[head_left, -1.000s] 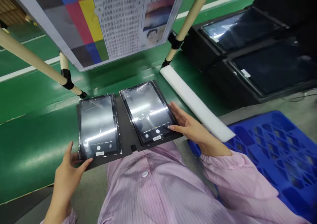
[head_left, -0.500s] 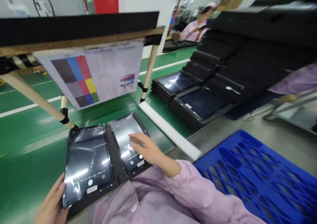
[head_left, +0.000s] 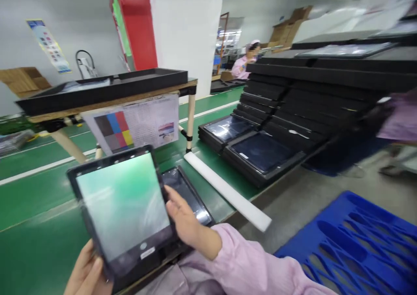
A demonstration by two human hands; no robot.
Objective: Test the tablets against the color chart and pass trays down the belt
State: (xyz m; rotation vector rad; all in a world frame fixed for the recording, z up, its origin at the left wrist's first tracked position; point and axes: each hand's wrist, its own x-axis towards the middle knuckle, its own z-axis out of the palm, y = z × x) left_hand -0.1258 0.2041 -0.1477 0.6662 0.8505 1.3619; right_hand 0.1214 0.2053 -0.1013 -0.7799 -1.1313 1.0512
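Observation:
A tablet [head_left: 125,208] is tilted up in front of me, its screen lit with a green and pale grey picture. My left hand [head_left: 89,271] grips its lower left edge, thumb on the front. My right hand [head_left: 184,219] holds the right edge, fingers partly hidden behind it. Beneath and to the right lies a second tablet [head_left: 187,195] with a dark screen, partly covered by the first tablet and my right hand. Part of a black tray [head_left: 163,256] shows under the raised tablet.
A low stand [head_left: 192,117] carries a black tray and a colour chart [head_left: 143,121] on the green table [head_left: 39,217]. A white foam strip [head_left: 228,190] lies to the right. Stacked black trays [head_left: 293,108] hold tablets. A blue pallet [head_left: 352,243] and a co-worker [head_left: 241,64] are visible.
The left tablet has come up off the tray, and its screen now shows a bright green picture. My right hand has moved from the right tablet to the raised one's edge. The view has tilted up.

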